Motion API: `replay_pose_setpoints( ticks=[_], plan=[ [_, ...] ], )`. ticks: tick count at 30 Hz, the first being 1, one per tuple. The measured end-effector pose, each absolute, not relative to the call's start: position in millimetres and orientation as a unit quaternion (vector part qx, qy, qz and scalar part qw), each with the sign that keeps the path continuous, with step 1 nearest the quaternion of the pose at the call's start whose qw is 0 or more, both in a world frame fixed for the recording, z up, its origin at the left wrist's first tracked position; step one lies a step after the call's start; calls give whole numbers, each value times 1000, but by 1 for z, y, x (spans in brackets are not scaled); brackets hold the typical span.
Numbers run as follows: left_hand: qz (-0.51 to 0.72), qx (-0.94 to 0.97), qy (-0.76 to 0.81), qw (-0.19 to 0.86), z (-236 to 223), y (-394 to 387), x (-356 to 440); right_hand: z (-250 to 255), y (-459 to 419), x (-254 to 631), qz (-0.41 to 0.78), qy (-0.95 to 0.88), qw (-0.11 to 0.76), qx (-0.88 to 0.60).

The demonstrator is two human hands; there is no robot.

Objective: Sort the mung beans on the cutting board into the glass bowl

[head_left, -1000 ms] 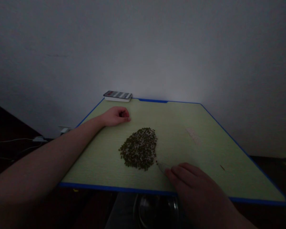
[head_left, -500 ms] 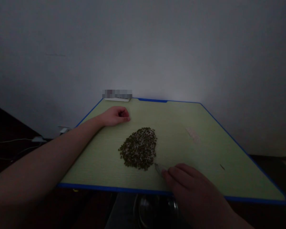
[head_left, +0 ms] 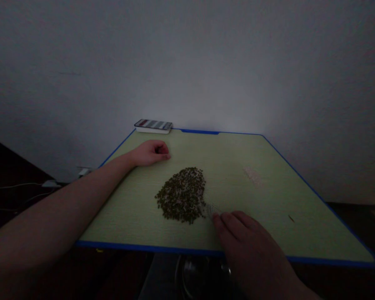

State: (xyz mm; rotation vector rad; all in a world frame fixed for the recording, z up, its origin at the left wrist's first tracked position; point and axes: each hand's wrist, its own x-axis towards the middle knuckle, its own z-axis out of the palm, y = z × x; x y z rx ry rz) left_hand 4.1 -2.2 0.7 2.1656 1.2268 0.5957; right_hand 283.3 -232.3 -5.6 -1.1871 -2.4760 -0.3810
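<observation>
A heap of small dark green beans mixed with pale grains (head_left: 183, 196) lies on the light green tabletop (head_left: 175, 233). My right hand (head_left: 245, 239) is at the heap's near right edge, fingers pinched on a small, pale tool (head_left: 210, 209). The tool is thin and motion-blurred, its tip touching or very near the beans, and I cannot make out its kind. Beyond the heap to the left, my left hand (head_left: 151, 152) rests on the table, fingers loosely curled towards the thumb around a dark hollow. Nothing shows inside it.
A small patch of pale grains (head_left: 253, 176) lies right of the heap. Nearer the right edge is a thin dark sliver (head_left: 291, 218). A phone (head_left: 153, 124) lies on a white box (head_left: 152, 130) at the back left. Below the front edge sits a shiny round vessel (head_left: 193, 275).
My right hand has shifted slightly up, and the tool's tip has moved up against the heap's right edge. My left hand has stayed in place.
</observation>
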Motion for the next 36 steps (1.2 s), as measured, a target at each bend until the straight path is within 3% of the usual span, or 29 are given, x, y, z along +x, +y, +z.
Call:
replay_pose_setpoints(
  ticks=[27,36],
  plan=[
    [224,808,460,292,0,-1,4,-3,-229,291,-99,-895,185,-393],
    [219,816,455,282,-4,1,0,-5,-217,289,-137,-875,168,-433]
  ],
)
